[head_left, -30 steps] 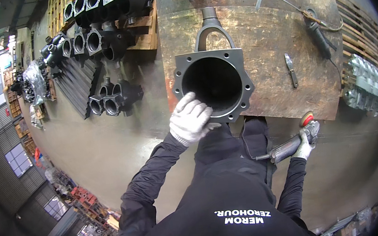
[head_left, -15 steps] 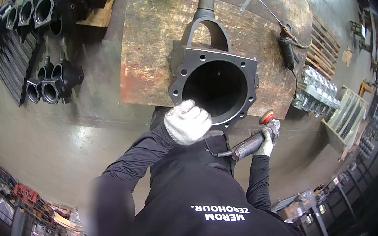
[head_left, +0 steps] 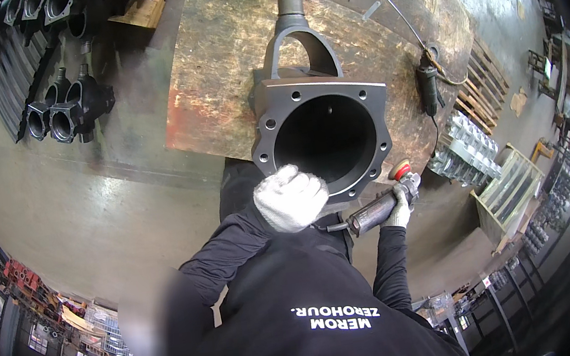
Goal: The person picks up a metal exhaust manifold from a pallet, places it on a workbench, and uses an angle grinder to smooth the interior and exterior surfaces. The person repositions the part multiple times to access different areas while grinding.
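Right now my left hand (head_left: pixel 290 197), in a white work glove, rests on the lower rim of the dark cast housing (head_left: pixel 323 137), at about seven o'clock on its big round bore. The fingers look curled over the flange edge, though the glove hides whether I truly grip it or only steady it.

My right hand (head_left: pixel 397 212) is clenched around the body of a small angle grinder (head_left: pixel 379 207), whose red-backed disc (head_left: pixel 399 169) sits just beside the flange at about four o'clock on the bore; I cannot tell if the disc actually touches the metal.

The housing lies on the rusty tabletop (head_left: pixel 215 86), its square bolted flange overhanging the near edge toward me and its long axis running away to twelve o'clock, ending in a forked yoke with a short stub. So the open mouth faces me, with one hand on either side of its lower rim. The right hand, with the tool, is the one nearer the flange's right lower corner.

A second, dark grinder (head_left: pixel 428 87) with its cable lies on the tabletop at two o'clock, well apart from both hands. Similar black castings (head_left: pixel 71 109) stand on the floor at ten o'clock.
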Demonstrator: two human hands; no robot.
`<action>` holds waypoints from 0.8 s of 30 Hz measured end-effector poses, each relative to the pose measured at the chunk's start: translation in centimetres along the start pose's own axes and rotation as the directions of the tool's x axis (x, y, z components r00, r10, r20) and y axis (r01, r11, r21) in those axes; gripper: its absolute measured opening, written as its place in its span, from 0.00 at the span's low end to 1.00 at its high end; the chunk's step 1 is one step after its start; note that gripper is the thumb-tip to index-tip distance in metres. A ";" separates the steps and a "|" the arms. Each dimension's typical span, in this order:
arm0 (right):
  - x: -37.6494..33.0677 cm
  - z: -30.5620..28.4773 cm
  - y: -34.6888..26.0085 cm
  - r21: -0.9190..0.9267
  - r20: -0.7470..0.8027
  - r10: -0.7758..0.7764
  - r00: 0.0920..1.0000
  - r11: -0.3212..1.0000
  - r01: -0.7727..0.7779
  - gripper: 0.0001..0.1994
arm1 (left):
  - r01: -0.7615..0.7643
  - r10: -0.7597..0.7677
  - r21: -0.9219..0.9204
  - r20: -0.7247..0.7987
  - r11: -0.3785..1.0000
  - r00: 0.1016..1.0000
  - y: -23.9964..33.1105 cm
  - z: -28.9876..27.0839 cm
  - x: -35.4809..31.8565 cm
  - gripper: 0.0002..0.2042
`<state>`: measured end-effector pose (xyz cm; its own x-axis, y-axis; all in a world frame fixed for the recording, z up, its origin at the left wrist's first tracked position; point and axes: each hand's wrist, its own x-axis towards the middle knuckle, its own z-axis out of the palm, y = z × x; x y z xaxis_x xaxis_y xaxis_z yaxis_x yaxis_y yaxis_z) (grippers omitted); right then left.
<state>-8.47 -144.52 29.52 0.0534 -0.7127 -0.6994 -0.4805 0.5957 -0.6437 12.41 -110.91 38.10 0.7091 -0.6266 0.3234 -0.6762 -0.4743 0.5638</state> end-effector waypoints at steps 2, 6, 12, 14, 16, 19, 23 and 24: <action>0.0 0.3 -0.2 -0.103 -0.042 -0.080 0.996 0.992 0.075 0.26 | 0.044 -0.047 0.067 0.043 0.997 0.998 0.3 -0.3 0.8 0.18; -0.1 0.4 -0.2 -0.066 0.026 -0.175 0.984 0.982 0.176 0.27 | 0.183 -0.180 0.083 -0.048 0.980 0.983 -0.1 -1.2 3.8 0.20; -1.1 -0.9 0.9 0.033 -0.029 -0.099 0.995 0.994 0.100 0.47 | 0.175 -0.146 0.085 -0.272 0.981 0.951 -4.3 -2.5 9.3 0.23; -1.0 -1.7 1.8 0.033 -0.086 -0.103 0.991 0.994 0.106 0.47 | 0.138 -0.098 0.123 -0.289 0.983 0.952 -6.1 -3.1 11.3 0.25; -1.1 -2.9 3.0 0.034 -0.130 -0.096 0.987 0.994 0.101 0.48 | 0.268 -0.249 0.222 -0.112 0.937 0.962 -7.9 -3.4 13.5 0.27; -1.1 -4.2 4.6 0.013 -0.157 -0.132 0.979 0.991 0.136 0.48 | 0.470 -0.476 0.127 0.020 0.874 0.879 -10.8 -3.9 16.5 0.34; -2.3 -5.0 5.4 0.104 -0.128 -0.113 0.985 0.986 0.127 0.47 | 0.548 -0.561 0.144 0.069 0.824 0.825 -14.2 -3.8 19.1 0.33; -2.7 -4.8 5.4 0.078 -0.169 -0.145 0.975 0.984 0.160 0.47 | 0.539 -0.554 0.161 0.068 0.827 0.830 -15.1 -3.7 19.5 0.32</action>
<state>-15.39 -141.21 29.43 -0.0258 -0.8439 -0.5359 -0.3963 0.5008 -0.7695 37.20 -113.67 38.73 0.9494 -0.2992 -0.0959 -0.2092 -0.8296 0.5177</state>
